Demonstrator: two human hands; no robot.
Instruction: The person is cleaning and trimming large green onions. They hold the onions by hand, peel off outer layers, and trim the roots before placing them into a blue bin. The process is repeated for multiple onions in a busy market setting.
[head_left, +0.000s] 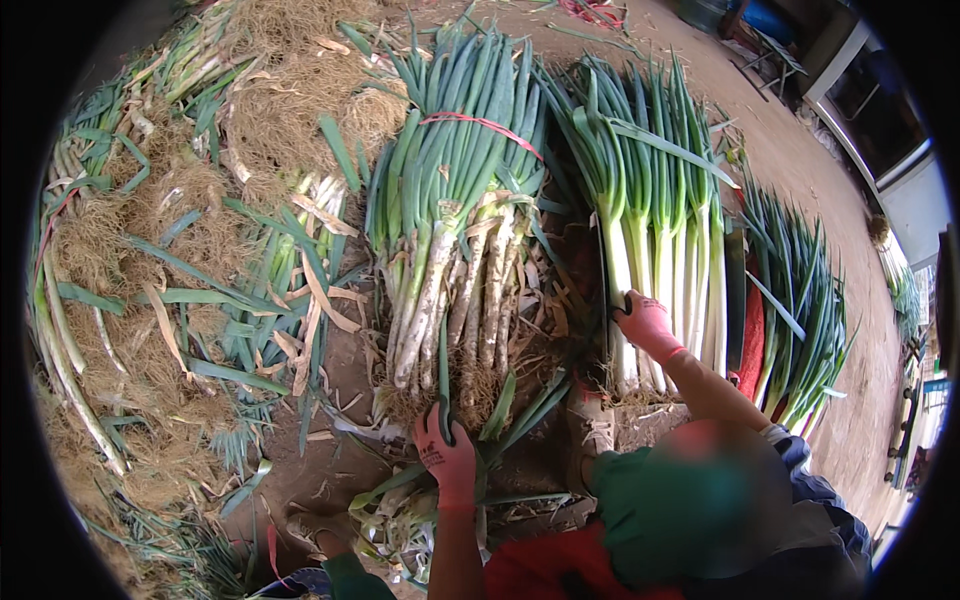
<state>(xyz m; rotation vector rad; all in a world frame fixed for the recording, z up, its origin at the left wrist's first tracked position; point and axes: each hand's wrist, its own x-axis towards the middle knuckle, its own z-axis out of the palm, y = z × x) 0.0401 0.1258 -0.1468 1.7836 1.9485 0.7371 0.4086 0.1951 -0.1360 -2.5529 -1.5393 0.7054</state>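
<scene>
Both of my hands wear pink gloves with dark palms. My left hand (448, 454) is at the root end of a large, unpeeled bundle of Welsh onions (480, 277), around a green leaf strip (444, 375); whether it grips the strip is hard to tell. A pink tie (484, 124) crosses that bundle's leaves. My right hand (649, 324) rests on the white stalks of cleaned Welsh onions (679, 262), lying side by side to the right, its fingers at the leftmost stalk. Its palm side is hidden.
Rooty Welsh onions and trimmings (180, 300) heap at the left. Peeled scraps (397, 525) lie near my feet. Beyond the cleaned stalks are a red cloth-like strip (750, 337) and another bundle of Welsh onions (799, 300). A folding stool (776, 56) stands at the upper right.
</scene>
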